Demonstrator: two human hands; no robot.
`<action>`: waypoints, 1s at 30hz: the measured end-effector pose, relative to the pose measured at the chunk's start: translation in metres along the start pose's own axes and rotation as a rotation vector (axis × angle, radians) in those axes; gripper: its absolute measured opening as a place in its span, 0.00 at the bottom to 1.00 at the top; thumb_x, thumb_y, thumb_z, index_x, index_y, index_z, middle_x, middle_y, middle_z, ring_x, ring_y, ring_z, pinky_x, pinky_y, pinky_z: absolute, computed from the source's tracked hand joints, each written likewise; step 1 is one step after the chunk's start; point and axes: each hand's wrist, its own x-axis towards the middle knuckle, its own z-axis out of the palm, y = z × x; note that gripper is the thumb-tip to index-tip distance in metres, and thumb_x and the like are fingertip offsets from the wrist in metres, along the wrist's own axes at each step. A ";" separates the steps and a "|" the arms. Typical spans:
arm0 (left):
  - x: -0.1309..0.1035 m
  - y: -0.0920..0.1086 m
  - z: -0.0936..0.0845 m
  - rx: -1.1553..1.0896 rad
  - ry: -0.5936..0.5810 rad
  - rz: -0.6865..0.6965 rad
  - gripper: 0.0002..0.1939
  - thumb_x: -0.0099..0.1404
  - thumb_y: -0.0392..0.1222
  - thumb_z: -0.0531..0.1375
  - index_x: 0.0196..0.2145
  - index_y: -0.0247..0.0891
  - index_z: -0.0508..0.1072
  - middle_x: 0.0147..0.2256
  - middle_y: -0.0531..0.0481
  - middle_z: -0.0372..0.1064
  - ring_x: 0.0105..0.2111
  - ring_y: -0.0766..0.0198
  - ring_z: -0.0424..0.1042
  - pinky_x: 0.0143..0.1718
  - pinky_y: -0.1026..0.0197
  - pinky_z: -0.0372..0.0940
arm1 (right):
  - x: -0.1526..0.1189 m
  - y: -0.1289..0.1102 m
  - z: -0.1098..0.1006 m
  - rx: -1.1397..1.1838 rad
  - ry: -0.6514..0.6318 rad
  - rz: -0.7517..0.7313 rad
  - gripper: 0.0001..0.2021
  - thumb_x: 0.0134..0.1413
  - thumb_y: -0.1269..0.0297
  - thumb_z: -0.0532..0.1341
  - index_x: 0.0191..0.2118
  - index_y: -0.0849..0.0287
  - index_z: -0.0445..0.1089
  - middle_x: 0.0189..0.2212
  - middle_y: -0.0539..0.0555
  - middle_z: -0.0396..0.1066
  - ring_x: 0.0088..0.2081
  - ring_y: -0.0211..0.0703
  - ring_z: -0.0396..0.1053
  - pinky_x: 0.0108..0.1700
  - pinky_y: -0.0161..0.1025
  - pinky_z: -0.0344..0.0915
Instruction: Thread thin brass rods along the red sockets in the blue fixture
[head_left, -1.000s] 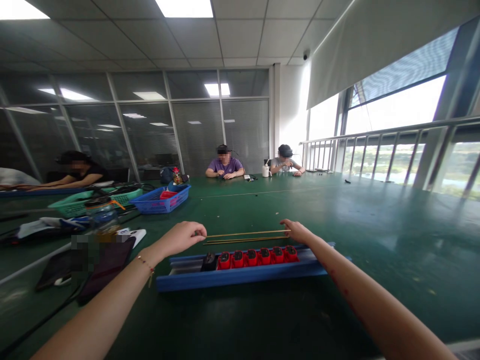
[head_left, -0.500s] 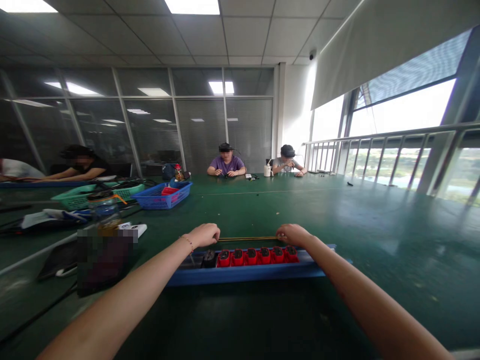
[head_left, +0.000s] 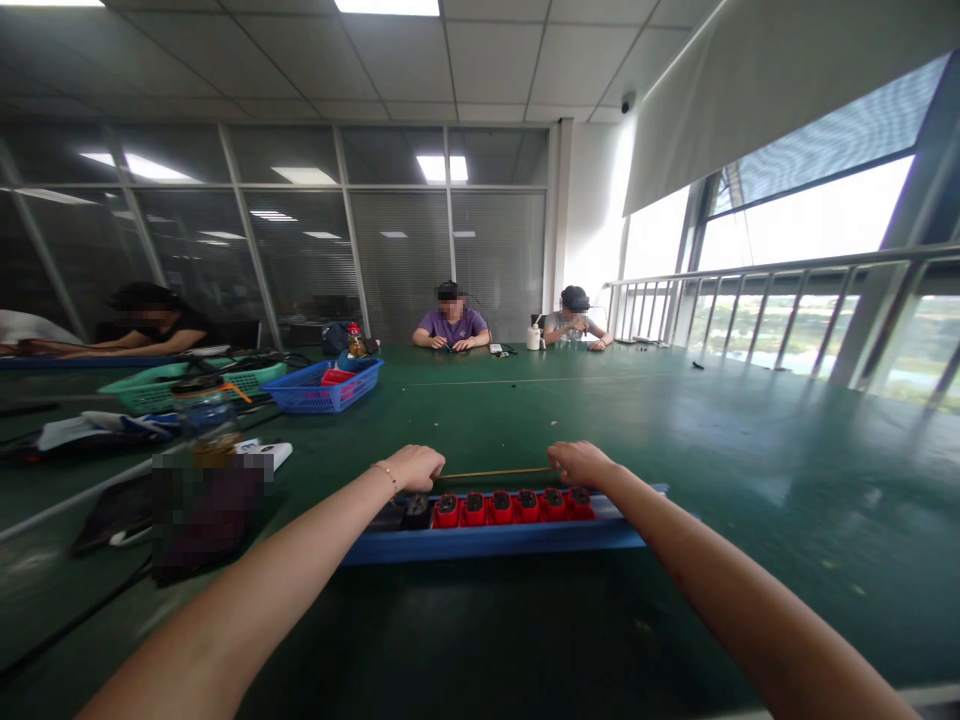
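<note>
A thin yellowish strip (head_left: pixel 495 473) stretches between my two hands, just behind a long blue tray (head_left: pixel 495 545). My left hand (head_left: pixel 417 467) is closed on its left end, near the tray's back edge. At the other end my right hand (head_left: pixel 579 463) has its fingers closed on the strip. In the tray stands a row of several red blocks with dark tops (head_left: pixel 501 508). One black block (head_left: pixel 417 511) sits at the left end of that row, partly below my left hand.
Left on the green table (head_left: pixel 637 410) are a blue basket (head_left: pixel 324 392), a green basket (head_left: pixel 142 392), a jar (head_left: pixel 204 412), a white item (head_left: pixel 279 456) and a dark pouch (head_left: pixel 202 520). A person (head_left: pixel 451 326) and another person (head_left: pixel 576 318) sit across; a third (head_left: pixel 161 325) is at far left.
The strip, seen as a double line before, now looks like one line tilted slightly up to the right. My left hand has shifted a little right; my right hand has moved slightly.
</note>
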 end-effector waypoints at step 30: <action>-0.095 0.035 -0.020 -0.653 0.325 -0.204 0.21 0.56 0.57 0.50 0.36 0.39 0.70 0.27 0.52 0.70 0.26 0.63 0.68 0.26 0.66 0.58 | -0.070 -0.028 -0.024 0.881 0.242 0.231 0.18 0.48 0.48 0.53 0.31 0.60 0.66 0.19 0.48 0.62 0.22 0.35 0.58 0.23 0.32 0.54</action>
